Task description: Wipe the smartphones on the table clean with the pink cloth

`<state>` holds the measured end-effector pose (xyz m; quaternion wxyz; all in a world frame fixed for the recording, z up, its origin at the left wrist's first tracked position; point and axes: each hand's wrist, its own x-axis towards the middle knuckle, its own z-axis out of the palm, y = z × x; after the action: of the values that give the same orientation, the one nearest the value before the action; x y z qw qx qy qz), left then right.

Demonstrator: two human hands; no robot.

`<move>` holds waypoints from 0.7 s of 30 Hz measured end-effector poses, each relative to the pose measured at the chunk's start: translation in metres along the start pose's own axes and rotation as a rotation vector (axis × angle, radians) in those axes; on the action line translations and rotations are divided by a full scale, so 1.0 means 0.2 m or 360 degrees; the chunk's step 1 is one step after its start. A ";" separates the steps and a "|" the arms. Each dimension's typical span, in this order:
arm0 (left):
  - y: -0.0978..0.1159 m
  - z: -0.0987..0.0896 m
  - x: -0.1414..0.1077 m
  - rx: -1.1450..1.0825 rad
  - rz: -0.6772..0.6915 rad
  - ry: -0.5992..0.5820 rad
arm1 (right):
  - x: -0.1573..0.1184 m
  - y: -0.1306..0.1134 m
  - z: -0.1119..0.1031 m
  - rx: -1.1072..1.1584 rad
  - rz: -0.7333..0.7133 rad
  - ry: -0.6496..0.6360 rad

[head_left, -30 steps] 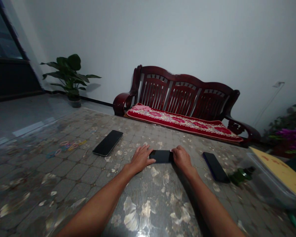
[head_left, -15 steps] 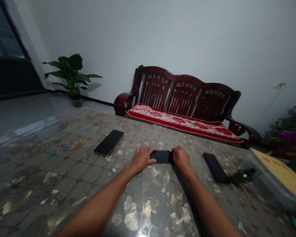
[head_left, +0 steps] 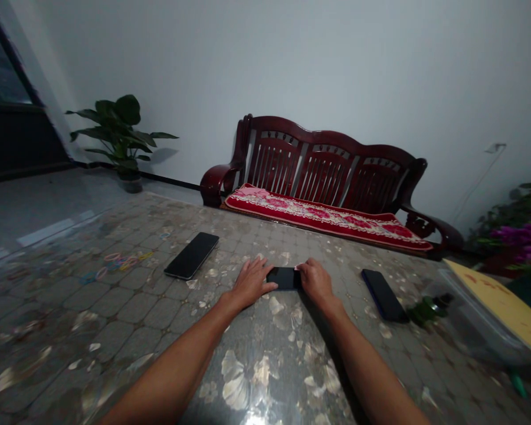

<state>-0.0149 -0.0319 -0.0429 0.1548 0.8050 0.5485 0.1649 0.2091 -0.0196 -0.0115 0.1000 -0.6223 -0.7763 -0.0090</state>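
Observation:
A dark smartphone [head_left: 284, 279] lies flat and crosswise on the patterned tabletop in front of me. My left hand [head_left: 251, 282] steadies its left end, fingers stretched toward the far side and thumb along the near edge. Over the right end of the screen, my right hand [head_left: 315, 282] is closed in a pinch. A small white bit [head_left: 297, 268] shows at its fingertips, too little to tell its kind. To the left lies a second black phone [head_left: 192, 255]. A third dark phone with a bluish edge [head_left: 384, 295] rests right of my right hand.
Loose coloured rubber bands [head_left: 123, 261] lie at the left. On the right are a green bottle [head_left: 426, 309] and a clear plastic box [head_left: 473, 324] topped by a yellow sheet [head_left: 504, 301]. A wooden bench [head_left: 325, 168] stands beyond the table, between a potted plant [head_left: 119, 133] and purple flowers [head_left: 524, 239].
My right hand has slid left across the phone's screen, covering more of its right end. My left hand keeps its place on the phone. The whole view has shifted slightly.

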 end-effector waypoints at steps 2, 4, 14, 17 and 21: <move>0.00 0.00 0.00 -0.0013 0.0008 0.0008 | -0.01 0.07 -0.01 -0.0032 0.0144 0.0014; -0.01 0.00 0.00 -0.0028 0.0027 0.0018 | -0.02 0.11 -0.02 -0.0053 0.0245 0.0027; -0.01 0.01 0.00 -0.0016 0.0017 0.0029 | -0.10 0.00 -0.01 0.0024 -0.0041 0.0010; -0.01 0.01 0.00 0.0013 0.0004 -0.0006 | -0.10 0.05 -0.01 0.0032 0.0105 0.0035; 0.00 0.00 0.00 0.0040 -0.0001 -0.0026 | -0.12 0.05 0.00 0.0065 0.0132 0.0036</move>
<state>-0.0154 -0.0315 -0.0423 0.1492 0.8080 0.5494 0.1514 0.2231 -0.0413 -0.0170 0.1219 -0.6516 -0.7487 0.0039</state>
